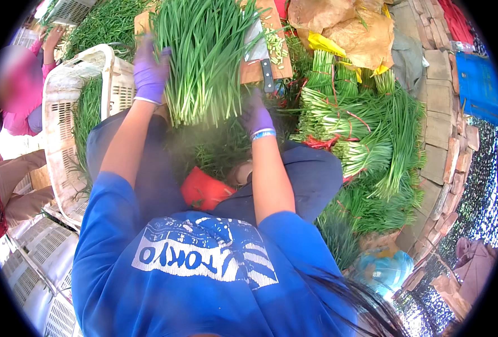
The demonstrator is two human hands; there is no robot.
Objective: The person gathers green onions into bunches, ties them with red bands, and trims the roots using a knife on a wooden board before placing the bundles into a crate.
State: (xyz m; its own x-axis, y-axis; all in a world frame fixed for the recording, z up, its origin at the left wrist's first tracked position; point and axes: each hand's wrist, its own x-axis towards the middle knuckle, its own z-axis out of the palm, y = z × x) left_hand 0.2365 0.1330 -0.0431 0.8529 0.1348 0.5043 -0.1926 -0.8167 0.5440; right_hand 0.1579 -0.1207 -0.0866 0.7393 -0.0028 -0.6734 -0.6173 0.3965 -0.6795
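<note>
A large loose heap of garlic chives (204, 62), green leaves away from me and pale stem ends toward me, lies over a wooden cutting board (141, 23). My left hand (150, 73), in a purple glove, is against the heap's left side, thumb and fingers stretched apart. At the lower right of the heap is my right hand (256, 115), also gloved in purple; its fingers are blurred and partly hidden. Just beyond it rests a knife (267, 76) with a dark riveted handle and a broad blade, partly under the leaves. Cut pale stem bits (276, 45) lie beside the blade.
Tied chive bundles (361, 129) are stacked at my right, along a brick edge (437, 123). A white plastic basket (63, 112) with chives stands at my left. Beyond it sits another person (27, 92) in pink. Something red (204, 188) lies between my legs.
</note>
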